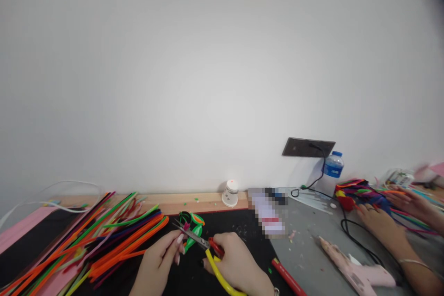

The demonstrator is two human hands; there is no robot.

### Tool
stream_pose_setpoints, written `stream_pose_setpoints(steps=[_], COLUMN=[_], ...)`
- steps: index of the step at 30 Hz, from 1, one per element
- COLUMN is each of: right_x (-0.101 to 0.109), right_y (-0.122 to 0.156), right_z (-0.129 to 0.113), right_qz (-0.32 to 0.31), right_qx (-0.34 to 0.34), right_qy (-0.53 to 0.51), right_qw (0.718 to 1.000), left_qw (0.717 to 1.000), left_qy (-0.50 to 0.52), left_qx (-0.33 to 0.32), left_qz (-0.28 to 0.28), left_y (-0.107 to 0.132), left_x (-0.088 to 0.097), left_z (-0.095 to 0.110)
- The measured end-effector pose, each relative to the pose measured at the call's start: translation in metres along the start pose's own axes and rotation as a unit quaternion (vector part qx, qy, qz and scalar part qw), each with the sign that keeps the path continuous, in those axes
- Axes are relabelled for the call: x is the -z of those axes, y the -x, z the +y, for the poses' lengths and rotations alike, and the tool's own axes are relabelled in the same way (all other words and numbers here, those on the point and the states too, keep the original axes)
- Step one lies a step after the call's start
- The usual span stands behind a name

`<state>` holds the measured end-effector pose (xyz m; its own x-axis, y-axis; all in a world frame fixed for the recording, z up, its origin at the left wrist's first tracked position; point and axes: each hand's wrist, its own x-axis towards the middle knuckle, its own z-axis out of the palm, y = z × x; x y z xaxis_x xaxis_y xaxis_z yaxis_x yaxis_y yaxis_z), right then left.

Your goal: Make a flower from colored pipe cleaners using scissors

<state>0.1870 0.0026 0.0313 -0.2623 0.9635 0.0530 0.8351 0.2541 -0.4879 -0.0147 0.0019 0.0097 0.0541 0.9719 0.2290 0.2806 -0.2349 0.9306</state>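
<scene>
My right hand [232, 259] grips scissors [197, 238] with one red and one yellow handle, their blades pointing up and left. Between the fingertips of my left hand [161, 256] is a small magenta fuzzy piece [186, 226], right at the blades. The fingers are closed in a pinch, and part of the piece is hidden behind the scissors. Just behind the blades lie looped green pipe cleaner shapes [196, 232], one with an orange middle. All of this is over a black mat [194, 275].
Many coloured pipe cleaners [128, 245] cover the left side. A white paper cup [230, 193] stands upside down by the wall. To the right are a red marker-like stick [287, 277], a pink glue gun [357, 268], a black cord [360, 238], a bottle [334, 166] and a co-worker's hands [379, 226].
</scene>
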Motion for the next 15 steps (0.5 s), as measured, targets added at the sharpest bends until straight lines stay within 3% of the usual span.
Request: stream_pose_setpoints(steps=[8,15], right_x=[0.005,-0.001], right_y=[0.0,-0.004], right_z=[0.001,0.004], right_qz=[-0.034,0.012], right_qx=[0.003,-0.014], right_qy=[0.005,0.048], right_qw=[0.999,0.999], left_qw=[0.995,0.983], left_qy=[0.088,0.161], left_qx=[0.023,0.067], left_qz=[-0.038,-0.049], left_y=[-0.003,-0.008], left_x=[-0.001,0.001], left_z=[0.006,0.011])
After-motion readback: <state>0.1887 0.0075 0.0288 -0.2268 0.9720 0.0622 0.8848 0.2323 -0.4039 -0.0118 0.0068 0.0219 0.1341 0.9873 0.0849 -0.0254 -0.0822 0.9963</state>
